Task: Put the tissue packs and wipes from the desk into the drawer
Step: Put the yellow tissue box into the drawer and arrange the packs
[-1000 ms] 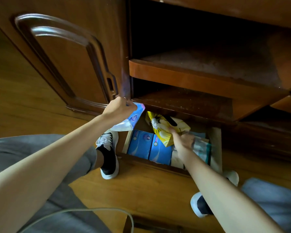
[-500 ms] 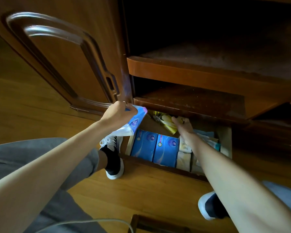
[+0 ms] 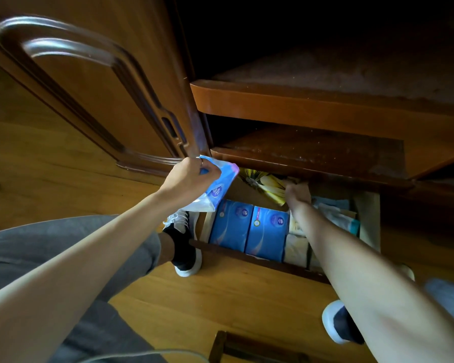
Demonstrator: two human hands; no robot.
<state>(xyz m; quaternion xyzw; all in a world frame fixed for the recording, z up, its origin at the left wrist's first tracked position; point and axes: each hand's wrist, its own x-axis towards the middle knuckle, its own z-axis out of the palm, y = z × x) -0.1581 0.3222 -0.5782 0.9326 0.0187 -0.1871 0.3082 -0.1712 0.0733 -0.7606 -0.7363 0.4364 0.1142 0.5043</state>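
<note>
The left hand [image 3: 188, 176] grips a blue-and-white wipes pack [image 3: 216, 188], held just above the left rear corner of the open drawer [image 3: 368, 218], its long axis slanting down toward the two blue tissue boxes [image 3: 249, 229] inside. The right hand [image 3: 298, 192], deeper in the drawer, presses a yellow pack [image 3: 271, 186] toward the back; its fingers are hidden under the shelf edge. Logos on the packs are too small to read.
</note>
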